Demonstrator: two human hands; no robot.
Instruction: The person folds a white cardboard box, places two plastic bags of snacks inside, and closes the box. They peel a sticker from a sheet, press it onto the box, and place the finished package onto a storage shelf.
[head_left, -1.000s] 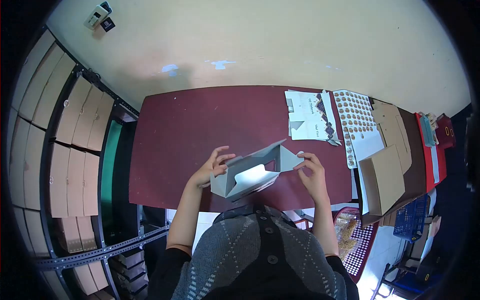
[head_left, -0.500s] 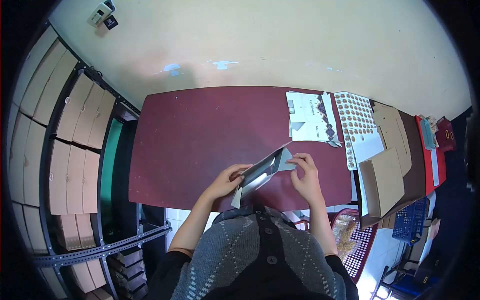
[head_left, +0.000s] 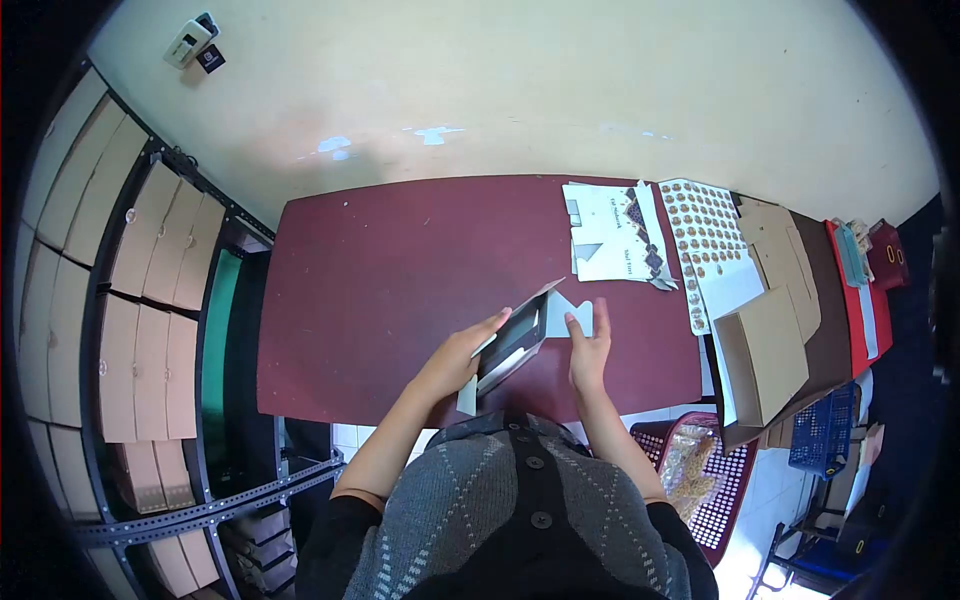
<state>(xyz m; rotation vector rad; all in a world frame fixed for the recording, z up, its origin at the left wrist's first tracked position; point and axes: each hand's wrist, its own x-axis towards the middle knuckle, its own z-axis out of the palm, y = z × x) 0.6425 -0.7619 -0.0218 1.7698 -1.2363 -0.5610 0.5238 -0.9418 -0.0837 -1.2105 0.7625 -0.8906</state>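
A small carton (head_left: 511, 342) with a dark, shiny side and pale end flaps is held tilted above the front of the maroon table. My left hand (head_left: 455, 360) grips its left side, thumb along the upper edge and the other fingers mostly hidden. At the right end, a light blue-grey flap (head_left: 562, 318) sticks out. My right hand (head_left: 590, 350) has its thumb over this flap and its straight fingers at the outer edge. Another flap (head_left: 467, 396) hangs out at the lower left end.
On the maroon table (head_left: 380, 270), printed sheets (head_left: 612, 235) lie at the back right, beside a sticker sheet (head_left: 702, 225). Further right stand an open brown box (head_left: 765, 350) and a blue basket (head_left: 822, 430). A dark red basket (head_left: 735, 495) is below; shelved boxes (head_left: 150, 240) line the left.
The carton has turned steeper, its right flap now spread flatter towards me. My right hand has moved left and down, with its thumb now over the flap. My left hand has shifted slightly up along the side.
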